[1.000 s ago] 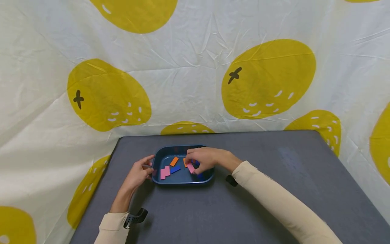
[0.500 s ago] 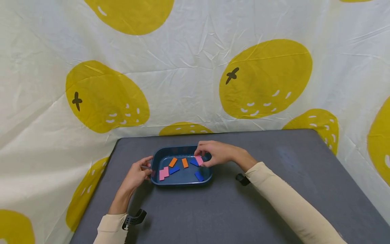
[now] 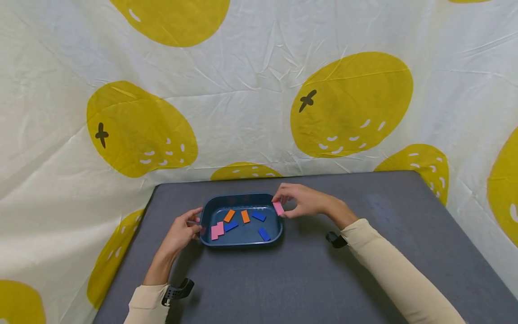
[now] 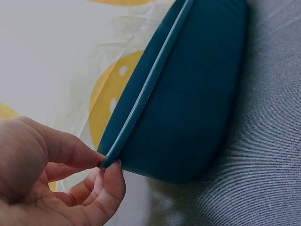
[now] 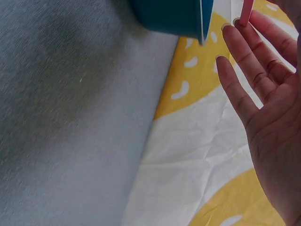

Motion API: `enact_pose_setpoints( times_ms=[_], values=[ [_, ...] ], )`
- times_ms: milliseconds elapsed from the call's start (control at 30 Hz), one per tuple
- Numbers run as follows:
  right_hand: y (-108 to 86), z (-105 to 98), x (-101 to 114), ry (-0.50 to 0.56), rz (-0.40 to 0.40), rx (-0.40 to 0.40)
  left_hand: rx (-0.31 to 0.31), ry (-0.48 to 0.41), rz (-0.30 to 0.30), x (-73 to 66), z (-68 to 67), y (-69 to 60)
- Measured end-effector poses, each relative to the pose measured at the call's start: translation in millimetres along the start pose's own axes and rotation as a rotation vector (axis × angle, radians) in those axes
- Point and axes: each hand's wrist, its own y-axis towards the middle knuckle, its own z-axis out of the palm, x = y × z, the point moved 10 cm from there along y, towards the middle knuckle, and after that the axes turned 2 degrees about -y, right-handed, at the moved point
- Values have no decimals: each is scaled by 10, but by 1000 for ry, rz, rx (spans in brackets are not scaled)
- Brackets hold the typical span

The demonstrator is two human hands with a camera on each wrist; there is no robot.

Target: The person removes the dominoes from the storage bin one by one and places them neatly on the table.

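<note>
A dark blue tray (image 3: 238, 243) with rounded corners stands on the table. My left hand (image 3: 180, 230) pinches its left rim between thumb and finger, which the left wrist view shows close up on the tray's rim (image 4: 141, 101). Over the right rim, my right hand (image 3: 303, 200) holds a small pink rectangular tile (image 3: 278, 208) between thumb and fingertips. Inside the tray lie two overlapping pink tiles (image 3: 214, 232), two orange tiles (image 3: 245, 216) and three blue tiles (image 3: 264, 234). In the right wrist view, the held pink tile (image 5: 247, 12) is seen edge-on.
The tray rests on a dark grey cloth-covered table (image 3: 259, 283). Behind it hangs a white curtain (image 3: 243, 121) with large yellow fruit prints. A black band (image 3: 178, 291) sits on the left wrist, another (image 3: 336, 240) on the right.
My right hand has lifted the pink tile and carried it rightward from inside the tray to its right rim, uncovering the blue tiles. The left hand stays on the rim.
</note>
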Motion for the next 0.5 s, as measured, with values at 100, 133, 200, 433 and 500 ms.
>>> enact_pose_setpoints(
  times_ms=[100, 133, 200, 433, 500],
  values=[
    [-75, -26, -68, 10, 12, -17, 4, -2, 9, 2, 4, 4],
    [-99, -35, -88, 12, 15, -22, 5, -2, 11, 1, 5, 4],
    [-150, -45, -132, 11, 24, -29, 7, -4, 14, -2, 7, 1],
    [-299, -47, -273, 19, 39, -63, 9, -10, 15, -17, 18, -14],
    [-333, -34, -318, 14, 49, -73, 9, -10, 16, -16, 20, -12]
  ],
)
